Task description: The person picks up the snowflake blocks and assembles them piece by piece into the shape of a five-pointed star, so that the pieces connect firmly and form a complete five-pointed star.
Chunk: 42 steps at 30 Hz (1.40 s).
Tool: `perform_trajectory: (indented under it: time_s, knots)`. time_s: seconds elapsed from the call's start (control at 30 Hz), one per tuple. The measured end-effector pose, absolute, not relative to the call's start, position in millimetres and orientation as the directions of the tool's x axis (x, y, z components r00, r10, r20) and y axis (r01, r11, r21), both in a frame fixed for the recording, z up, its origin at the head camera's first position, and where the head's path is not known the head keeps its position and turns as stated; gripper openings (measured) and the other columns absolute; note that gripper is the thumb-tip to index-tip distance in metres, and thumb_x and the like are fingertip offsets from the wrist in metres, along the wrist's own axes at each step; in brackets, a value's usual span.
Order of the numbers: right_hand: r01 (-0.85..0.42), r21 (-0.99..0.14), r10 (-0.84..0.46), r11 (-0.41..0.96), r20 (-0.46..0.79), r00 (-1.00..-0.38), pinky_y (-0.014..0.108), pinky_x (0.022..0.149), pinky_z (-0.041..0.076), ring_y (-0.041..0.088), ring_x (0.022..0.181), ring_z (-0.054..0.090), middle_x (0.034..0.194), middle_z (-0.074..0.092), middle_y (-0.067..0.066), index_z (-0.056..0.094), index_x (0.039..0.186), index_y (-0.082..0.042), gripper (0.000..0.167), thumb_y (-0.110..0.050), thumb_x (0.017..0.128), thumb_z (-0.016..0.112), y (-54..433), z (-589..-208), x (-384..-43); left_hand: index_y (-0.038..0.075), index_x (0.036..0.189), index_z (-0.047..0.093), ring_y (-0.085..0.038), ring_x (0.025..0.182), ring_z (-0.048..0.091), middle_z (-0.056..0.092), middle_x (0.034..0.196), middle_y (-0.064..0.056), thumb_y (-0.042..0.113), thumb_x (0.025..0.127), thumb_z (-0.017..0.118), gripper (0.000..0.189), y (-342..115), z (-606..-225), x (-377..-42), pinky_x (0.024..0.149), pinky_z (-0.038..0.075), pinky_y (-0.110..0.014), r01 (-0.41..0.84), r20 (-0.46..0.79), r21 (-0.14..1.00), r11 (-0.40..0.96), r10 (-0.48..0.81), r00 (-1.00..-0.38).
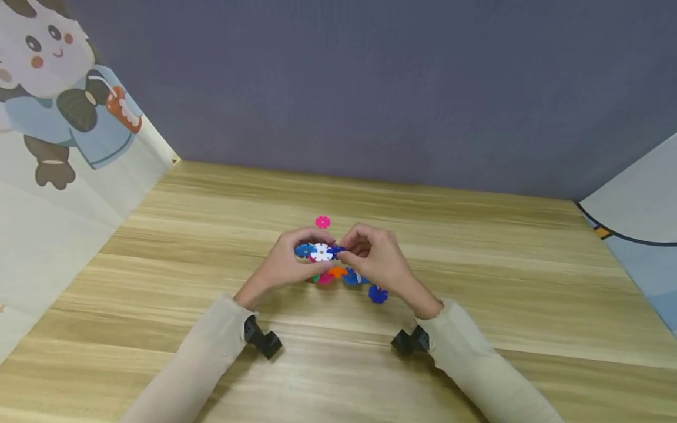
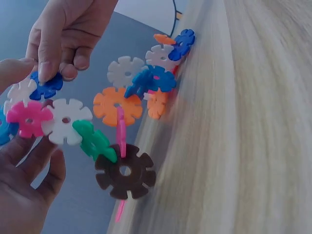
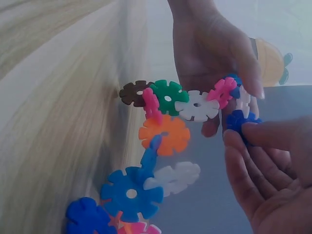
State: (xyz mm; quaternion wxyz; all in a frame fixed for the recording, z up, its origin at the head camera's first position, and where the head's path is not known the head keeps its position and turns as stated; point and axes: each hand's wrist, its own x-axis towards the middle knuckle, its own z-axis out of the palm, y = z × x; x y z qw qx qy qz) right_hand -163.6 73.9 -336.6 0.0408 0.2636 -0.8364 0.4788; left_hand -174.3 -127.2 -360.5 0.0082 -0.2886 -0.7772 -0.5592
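One blue disc (image 3: 237, 120) in right hand (image 1: 379, 255)

The wood-grained surface (image 1: 338, 364) meets a plain grey-blue panel (image 1: 370, 88) along its far edge. At the left, a white panel (image 1: 53, 252) carries a printed cartoon figure (image 1: 50, 76) with a dark bow (image 1: 79, 108) and a red drink (image 1: 124, 111). At the right, a pale panel (image 1: 645, 188) shows a curved black line (image 1: 656, 243), an orange patch (image 1: 602, 232) and light blue below.
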Motion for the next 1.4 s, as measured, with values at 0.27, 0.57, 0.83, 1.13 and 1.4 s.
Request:
perform_trajectory:
  time_s: [0.27,0.57,0.83,1.13,1.4]
  knots:
    - [-0.532,-0.746,-0.433,0.401,0.358,-0.827,0.023,0.061,0.055,0.014,0.069,0.065,0.080,0.069,0.009,0.064,0.088,-0.002,0.010,-0.001,0.081,0.072,72.3,-329.9,-160.1,-0.001,0.094,0.069,-0.011,0.077,0.062,0.070,0.090,-0.015,0.002,0.080,0.070,0.015,-123.7,-357.9,-169.4,0.071,0.052,-0.023,0.463,0.366,0.872,0.162,0.412,-0.834]
    - [-0.568,-0.691,-0.472,0.448,0.357,-0.806,0.022,0.057,0.052,0.011,0.066,0.062,0.081,0.068,0.007,0.066,0.087,-0.004,0.010,-0.002,0.080,0.073,79.7,-317.9,-159.2,0.002,0.090,0.073,-0.010,0.084,0.062,0.071,0.093,-0.011,0.004,0.081,0.071,0.010,-122.3,-353.6,-169.4,0.076,0.051,-0.028,0.517,0.406,0.836,0.184,0.426,-0.809]
    - [-0.613,-0.654,-0.512,0.443,0.377,-0.772,0.021,0.054,0.049,0.008,0.063,0.058,0.078,0.068,0.004,0.067,0.086,-0.005,0.009,-0.003,0.080,0.074,83.3,-317.6,-161.3,0.000,0.087,0.072,-0.006,0.077,0.059,0.071,0.088,-0.013,0.002,0.082,0.068,0.007,-117.4,-352.6,-167.7,0.070,0.050,-0.024,0.537,0.427,0.824,0.182,0.422,-0.799]
    - [-0.604,-0.655,-0.575,0.453,0.303,-0.760,0.023,0.061,0.051,0.011,0.070,0.060,0.084,0.068,0.005,0.065,0.092,-0.004,0.010,-0.007,0.084,0.071,90.8,-305.3,-172.6,-0.003,0.087,0.071,-0.006,0.073,0.057,0.070,0.085,-0.017,-0.002,0.082,0.067,0.007,-123.9,-353.5,-171.2,0.067,0.050,-0.021,0.535,0.431,0.830,0.157,0.429,-0.794]
    - [-0.603,-0.618,-0.592,0.505,0.261,-0.763,0.028,0.064,0.053,0.016,0.070,0.063,0.083,0.069,0.009,0.065,0.093,-0.001,0.009,-0.004,0.085,0.068,97.0,-300.4,-202.1,-0.005,0.087,0.070,-0.006,0.074,0.057,0.069,0.087,-0.018,-0.002,0.082,0.066,0.007,-129.7,-354.0,-173.1,0.069,0.050,-0.023,0.504,0.396,0.850,0.154,0.445,-0.803]
